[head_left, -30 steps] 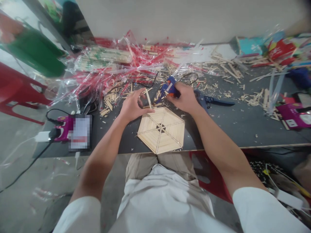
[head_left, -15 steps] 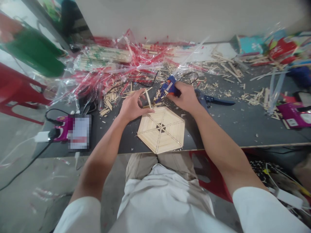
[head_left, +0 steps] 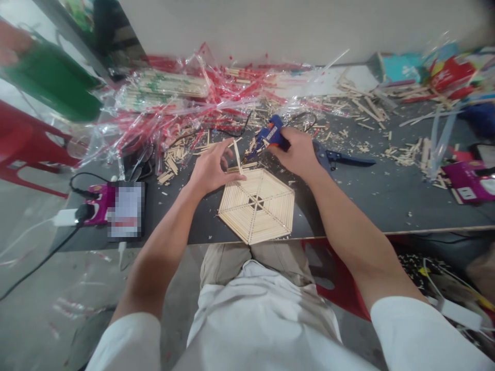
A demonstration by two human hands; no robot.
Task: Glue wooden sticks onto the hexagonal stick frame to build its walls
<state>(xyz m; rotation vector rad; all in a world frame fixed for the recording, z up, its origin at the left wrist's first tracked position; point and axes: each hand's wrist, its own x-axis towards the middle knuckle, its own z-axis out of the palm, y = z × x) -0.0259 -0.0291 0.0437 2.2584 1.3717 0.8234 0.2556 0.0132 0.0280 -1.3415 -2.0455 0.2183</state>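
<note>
A flat hexagon of wooden sticks (head_left: pixel 257 205) lies on the dark table (head_left: pixel 371 196) just in front of me. My left hand (head_left: pixel 212 166) pinches a short wooden stick (head_left: pixel 237 156) upright at the hexagon's far left corner. My right hand (head_left: pixel 297 152) grips a blue and orange glue gun (head_left: pixel 268 135), whose nozzle points down-left toward the stick and the hexagon's far edge.
Clear and red plastic wrappers (head_left: pixel 185 103) and loose stick offcuts (head_left: pixel 176 157) litter the back of the table. Blue cutters (head_left: pixel 344 158) lie right of my right hand. A purple power strip (head_left: pixel 98 203) with cables sits at left, a purple box (head_left: pixel 467 183) at right.
The glue gun has lifted slightly and tilted, its nozzle moving closer to the held stick. My left hand has stayed in place.
</note>
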